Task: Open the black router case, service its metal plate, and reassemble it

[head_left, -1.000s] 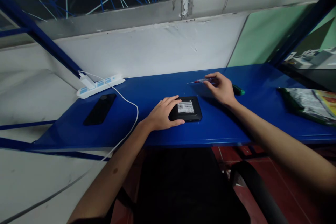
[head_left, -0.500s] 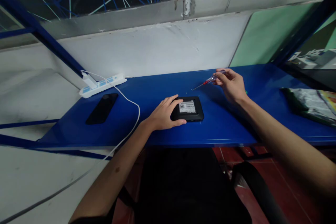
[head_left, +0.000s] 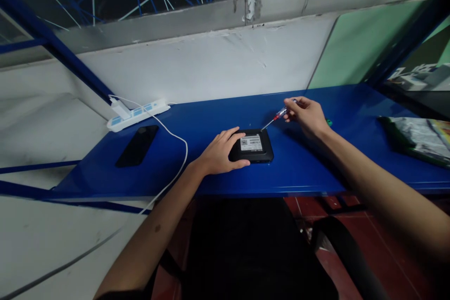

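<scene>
A flat black device (head_left: 267, 150) with a white printed label (head_left: 251, 143) lies on the blue table. My left hand (head_left: 222, 152) grips its left side, thumb along the near edge and fingers over the far edge. In my right hand (head_left: 308, 115) is a screwdriver (head_left: 282, 112) with a clear handle and a red collar. Its shaft slants down to the left, and the tip is at the device's far right corner; whether it touches a screw there is too small to tell.
On the left lie a black phone (head_left: 137, 146) and a white power strip (head_left: 138, 115) with a plugged-in charger (head_left: 120, 109). A white cable (head_left: 181, 138) runs off the near edge. A silver and green packet (head_left: 418, 138) lies at right. Behind my right wrist sits a small green object (head_left: 329, 122).
My right hand has brought the screwdriver nearer, its tip moving from behind the device to its far right corner. My left hand and the device have stayed put.
</scene>
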Tool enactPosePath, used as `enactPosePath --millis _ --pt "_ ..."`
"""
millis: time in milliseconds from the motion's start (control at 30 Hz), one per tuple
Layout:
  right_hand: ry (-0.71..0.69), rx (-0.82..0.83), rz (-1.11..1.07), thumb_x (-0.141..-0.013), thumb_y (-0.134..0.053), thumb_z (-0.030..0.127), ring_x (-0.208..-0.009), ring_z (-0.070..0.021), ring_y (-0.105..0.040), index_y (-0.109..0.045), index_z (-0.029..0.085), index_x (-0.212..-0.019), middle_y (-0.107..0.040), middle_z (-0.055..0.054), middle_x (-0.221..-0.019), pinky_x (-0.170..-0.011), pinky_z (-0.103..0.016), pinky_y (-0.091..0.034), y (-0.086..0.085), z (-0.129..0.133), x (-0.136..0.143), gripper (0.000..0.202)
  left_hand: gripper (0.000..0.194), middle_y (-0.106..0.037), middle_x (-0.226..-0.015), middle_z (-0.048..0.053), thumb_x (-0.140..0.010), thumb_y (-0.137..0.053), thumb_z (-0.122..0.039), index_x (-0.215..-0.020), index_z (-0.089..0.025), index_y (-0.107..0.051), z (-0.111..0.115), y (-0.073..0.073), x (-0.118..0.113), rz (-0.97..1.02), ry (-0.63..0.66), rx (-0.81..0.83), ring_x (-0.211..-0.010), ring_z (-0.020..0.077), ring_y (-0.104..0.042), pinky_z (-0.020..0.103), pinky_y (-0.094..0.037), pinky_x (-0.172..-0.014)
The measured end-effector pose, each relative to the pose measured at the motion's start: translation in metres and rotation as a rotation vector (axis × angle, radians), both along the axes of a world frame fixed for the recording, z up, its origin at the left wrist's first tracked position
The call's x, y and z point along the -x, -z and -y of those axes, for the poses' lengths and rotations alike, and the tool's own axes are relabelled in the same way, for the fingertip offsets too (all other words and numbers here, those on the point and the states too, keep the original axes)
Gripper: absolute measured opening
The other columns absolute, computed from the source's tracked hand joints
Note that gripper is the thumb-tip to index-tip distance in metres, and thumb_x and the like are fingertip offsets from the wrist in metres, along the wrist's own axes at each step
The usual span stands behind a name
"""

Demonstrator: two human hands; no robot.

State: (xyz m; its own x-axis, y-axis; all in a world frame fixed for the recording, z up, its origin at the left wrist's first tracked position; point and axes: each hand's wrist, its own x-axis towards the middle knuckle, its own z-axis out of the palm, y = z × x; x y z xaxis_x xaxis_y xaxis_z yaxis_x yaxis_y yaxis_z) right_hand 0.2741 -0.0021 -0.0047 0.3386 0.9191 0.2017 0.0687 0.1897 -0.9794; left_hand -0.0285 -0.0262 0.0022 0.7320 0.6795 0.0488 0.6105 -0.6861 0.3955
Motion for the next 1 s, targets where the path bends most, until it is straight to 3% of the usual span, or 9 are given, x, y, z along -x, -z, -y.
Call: enactPosePath --millis 133,433,1000 --pt "0.0 0.012 -0.004 -0.073 -0.079 0.051 -0.054 -0.0174 -0.063 -0.061 0.022 -0.078 -0.062 -0.002 -0.062 -0.054 -0.039 -0.059 0.0019 -0.001 -0.0001 0.034 0.087 -0.027 -0.162 0.011 -0.081 -0.059 -0.073 -0.15 -0.026 -0.034 -0.0012 0.003 0.0012 0.0 -0.007 -0.004 -0.146 0.0387 -0.029 0.061 -0.025 -0.118" --pt "-0.017 0.016 -0.027 -0.072 -0.08 0.05 -0.052 -0.0116 -0.061 -0.061 0.021 -0.08 -0.058 0.003 -0.059 -0.051 -0.027 -0.056 -0.0024 0.0025 0.0033 0.036 0.088 -0.027 -0.162 0.011 -0.081 -0.057 -0.075 -0.15 -0.026 -0.034 -0.0005 0.0023 0.0012 -0.006 -0.003 -0.013 -0.147 0.0387 -0.028 0.062 -0.024 -0.119" --pt "0.035 0.0 0.143 -0.074 -0.078 0.046 -0.051 -0.0126 -0.06 -0.066 0.02 -0.085 -0.059 0.001 -0.062 -0.047 -0.028 -0.052 -0.0025 0.0029 0.0014 0.03 0.089 -0.027 -0.162 0.012 -0.081 -0.058 -0.074 -0.15 -0.023 -0.035 -0.0011 0.0027 0.0007 -0.028 -0.011 -0.01 -0.146 0.0391 -0.029 0.062 -0.025 -0.119"
